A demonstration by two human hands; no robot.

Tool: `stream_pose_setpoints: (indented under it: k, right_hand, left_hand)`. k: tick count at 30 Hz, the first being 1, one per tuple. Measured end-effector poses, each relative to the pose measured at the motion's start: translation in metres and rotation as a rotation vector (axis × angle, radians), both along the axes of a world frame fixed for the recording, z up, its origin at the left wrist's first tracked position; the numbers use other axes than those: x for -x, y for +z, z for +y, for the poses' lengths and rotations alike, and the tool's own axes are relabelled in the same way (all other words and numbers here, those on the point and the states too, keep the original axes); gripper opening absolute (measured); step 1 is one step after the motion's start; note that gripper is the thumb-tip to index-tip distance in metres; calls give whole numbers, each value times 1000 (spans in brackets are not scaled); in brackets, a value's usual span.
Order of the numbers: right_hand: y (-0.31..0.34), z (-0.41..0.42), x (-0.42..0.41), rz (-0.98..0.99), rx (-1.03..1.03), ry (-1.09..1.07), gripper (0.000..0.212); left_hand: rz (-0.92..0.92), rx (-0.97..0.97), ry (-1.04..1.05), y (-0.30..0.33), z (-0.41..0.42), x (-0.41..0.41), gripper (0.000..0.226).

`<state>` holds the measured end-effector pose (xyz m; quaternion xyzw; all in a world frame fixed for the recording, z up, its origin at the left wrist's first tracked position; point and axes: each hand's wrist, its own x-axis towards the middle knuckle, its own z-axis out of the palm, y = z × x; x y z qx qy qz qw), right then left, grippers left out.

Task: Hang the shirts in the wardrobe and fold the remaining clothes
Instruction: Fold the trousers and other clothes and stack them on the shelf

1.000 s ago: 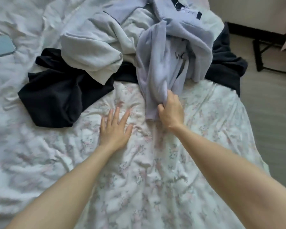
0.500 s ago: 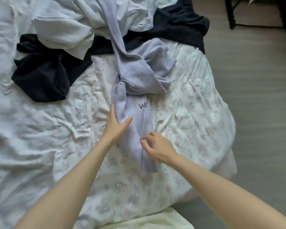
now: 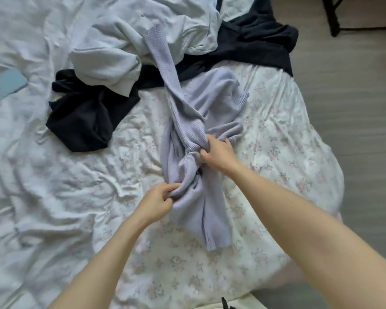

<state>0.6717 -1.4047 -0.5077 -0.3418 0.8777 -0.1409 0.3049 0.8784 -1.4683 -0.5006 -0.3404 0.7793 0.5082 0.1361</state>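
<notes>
On the floral bed sheet [image 3: 265, 139], near the bed's right edge, the twisted lilac sweater [image 3: 194, 130] runs lengthwise away from the person, left hand [image 3: 157, 202] pinching its near bunch, right hand [image 3: 218, 151] clutching the knot farther up, sleeve trailing toward the pile.

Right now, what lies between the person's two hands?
In the head view, only bunched lilac knit sweater spans from left hand to right hand; both grip it.

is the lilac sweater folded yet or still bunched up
Still bunched up. The lilac sweater lies twisted lengthwise on the floral sheet, a ribbed sleeve trailing over the pile, with the left hand and right hand gripping it.
</notes>
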Motion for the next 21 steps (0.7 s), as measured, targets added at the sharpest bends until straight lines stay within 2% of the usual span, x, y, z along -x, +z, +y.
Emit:
stream_pose_setpoints:
  k: [2, 4, 5, 6, 8, 9, 11, 15, 17, 19, 21]
  right_hand:
    - [5, 18, -19, 24, 49, 35, 14]
    - [11, 55, -35, 13, 74, 120, 8]
    - [13, 79, -42, 55, 75, 220, 8]
    - [12, 104, -47, 135, 70, 340, 11]
    - [14, 152, -50, 298, 27, 517, 19]
    - [16, 172, -49, 359, -5, 556, 22]
    - [19, 198, -42, 425, -69, 574, 29]
    - [26, 228, -4, 518, -343, 380, 38]
    - [32, 242, 21, 430, -569, 255, 30]
    - [28, 256, 42, 294, -659, 68, 36]
    - [23, 259, 58, 129, -591, -173, 39]
  left_hand:
    - [-38, 19, 94, 8, -7, 4, 37]
    - [-11, 98, 199, 17, -13, 10, 56]
    - [35, 219, 205, 24, -15, 14, 62]
    - [99, 383, 140, 30, -14, 19, 65]
    - [249, 677, -199, 36, -7, 36, 70]
    - [284, 750, -388, 36, -2, 49, 70]
    - [189, 788, -654, 33, 9, 76, 66]
    - [-96, 781, -841, 20, 30, 129, 48]
    - [-154, 688, -924, 19, 44, 143, 45]
    - [-62, 663, -907, 22, 54, 148, 41]
    - [152, 700, -757, 23, 55, 160, 27]
